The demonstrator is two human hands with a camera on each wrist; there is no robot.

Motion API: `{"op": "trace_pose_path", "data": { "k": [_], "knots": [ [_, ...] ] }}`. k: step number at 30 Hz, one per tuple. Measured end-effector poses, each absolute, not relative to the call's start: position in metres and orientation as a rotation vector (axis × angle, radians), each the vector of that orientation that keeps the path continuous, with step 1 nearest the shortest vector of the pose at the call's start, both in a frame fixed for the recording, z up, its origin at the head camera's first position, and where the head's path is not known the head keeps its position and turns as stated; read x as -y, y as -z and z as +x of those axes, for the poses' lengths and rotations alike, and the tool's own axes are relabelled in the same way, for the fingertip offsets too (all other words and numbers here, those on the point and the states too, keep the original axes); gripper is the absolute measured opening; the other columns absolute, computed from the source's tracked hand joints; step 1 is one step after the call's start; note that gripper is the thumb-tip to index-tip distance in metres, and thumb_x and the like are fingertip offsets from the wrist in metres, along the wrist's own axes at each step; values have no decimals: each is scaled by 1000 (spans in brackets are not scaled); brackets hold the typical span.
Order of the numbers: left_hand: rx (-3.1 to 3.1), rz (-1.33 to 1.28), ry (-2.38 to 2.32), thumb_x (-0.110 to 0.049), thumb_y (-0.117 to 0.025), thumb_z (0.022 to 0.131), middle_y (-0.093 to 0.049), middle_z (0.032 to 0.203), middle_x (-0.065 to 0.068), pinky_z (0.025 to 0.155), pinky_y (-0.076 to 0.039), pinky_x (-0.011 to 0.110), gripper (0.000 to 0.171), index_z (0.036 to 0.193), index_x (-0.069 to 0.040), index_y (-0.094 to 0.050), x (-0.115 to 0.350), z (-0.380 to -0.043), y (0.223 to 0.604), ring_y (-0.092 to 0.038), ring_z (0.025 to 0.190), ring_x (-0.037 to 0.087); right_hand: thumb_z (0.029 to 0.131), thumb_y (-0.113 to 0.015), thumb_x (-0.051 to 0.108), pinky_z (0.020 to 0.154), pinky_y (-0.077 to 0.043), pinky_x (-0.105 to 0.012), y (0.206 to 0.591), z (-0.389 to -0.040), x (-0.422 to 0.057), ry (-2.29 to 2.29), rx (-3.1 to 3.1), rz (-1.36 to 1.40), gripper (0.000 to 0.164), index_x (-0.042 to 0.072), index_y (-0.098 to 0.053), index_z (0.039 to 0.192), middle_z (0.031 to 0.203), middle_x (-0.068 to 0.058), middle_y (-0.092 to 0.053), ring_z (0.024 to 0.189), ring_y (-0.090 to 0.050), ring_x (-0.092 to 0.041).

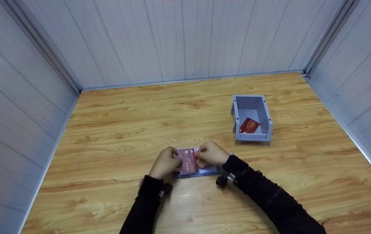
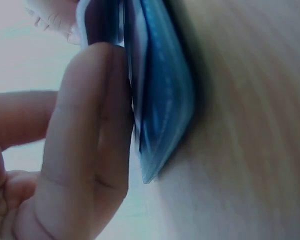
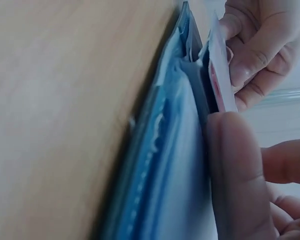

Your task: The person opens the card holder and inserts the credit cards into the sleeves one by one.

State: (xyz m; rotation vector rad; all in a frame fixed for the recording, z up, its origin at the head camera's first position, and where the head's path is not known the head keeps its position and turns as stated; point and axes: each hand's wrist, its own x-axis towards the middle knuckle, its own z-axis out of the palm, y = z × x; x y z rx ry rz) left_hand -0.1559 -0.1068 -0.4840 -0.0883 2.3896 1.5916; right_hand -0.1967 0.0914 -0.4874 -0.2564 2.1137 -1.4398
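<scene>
A blue card holder (image 1: 201, 174) with clear plastic pages lies opened on the table. A red VIP card (image 1: 188, 162) lies mostly under one clear sleeve, its brighter red right edge uncovered. My left hand (image 1: 166, 163) pinches the left side of that sleeve, thumb on top near the card. My right hand (image 1: 212, 154) pinches the card's right edge between curled fingers and thumb. In the left wrist view, the holder's blue cover (image 2: 170, 95) stands beside the left fingers (image 2: 82, 130). The right wrist view has the right fingers (image 3: 240, 170) at the raised page.
A grey open-front bin (image 1: 253, 137) stands to the right, behind the right hand, with a red VIP card (image 1: 249, 125) inside. The wood-grain table (image 1: 123, 123) is bounded by pale panel walls (image 1: 185, 39) at the back and both sides.
</scene>
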Motion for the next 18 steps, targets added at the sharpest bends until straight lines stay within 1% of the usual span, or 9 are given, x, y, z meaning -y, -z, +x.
{"op": "trace_pose_path", "data": {
  "k": [3, 7, 9, 11, 15, 18],
  "knots": [
    [-2413, -82, -1568, 4, -59, 80, -52, 78, 4, 56, -58, 28, 29, 107, 8, -50, 106, -156, 484, -61, 60, 14, 94, -53, 1, 56, -58, -23, 487, -197, -95, 1440, -2107, -266, 20, -12, -67, 95, 67, -5, -67, 53, -63, -8],
    [-2473, -62, -1513, 1, -64, 78, -54, 71, 3, 51, -53, 26, 49, 123, 6, -45, 107, -154, 483, -57, 53, 13, 94, -56, 2, 55, -58, -23, 486, -197, -101, 1423, -2149, -322, 18, -11, -68, 96, 70, -5, -67, 55, -63, -8],
    [-2528, -42, -1463, 0, -65, 76, -55, 67, 2, 50, -50, 25, 56, 128, 5, -43, 107, -153, 482, -55, 50, 12, 93, -57, 4, 54, -57, -22, 485, -197, -105, 1405, -2185, -344, 17, -9, -69, 93, 70, -5, -67, 56, -62, -8],
    [-2579, -26, -1407, -1, -65, 75, -57, 67, 2, 50, -49, 25, 57, 128, 4, -44, 107, -152, 481, -55, 49, 12, 93, -58, 5, 53, -55, -21, 485, -198, -109, 1388, -2213, -353, 17, -7, -68, 92, 71, -4, -66, 57, -62, -9],
    [-2669, -15, -1306, -4, -65, 73, -61, 79, 7, 57, -49, 28, 52, 123, 2, -49, 105, -150, 479, -58, 62, 17, 92, -60, 7, 53, -52, -20, 486, -199, -120, 1364, -2247, -362, 16, -6, -68, 91, 73, -3, -65, 60, -60, -9],
    [-2737, -4, -1240, -5, -66, 72, -61, 84, 8, 62, -47, 31, 47, 118, 1, -52, 103, -148, 478, -55, 70, 21, 91, -61, 7, 53, -50, -19, 487, -199, -126, 1341, -2297, -408, 15, -6, -68, 90, 73, -3, -64, 59, -58, -8]
  ]
}}
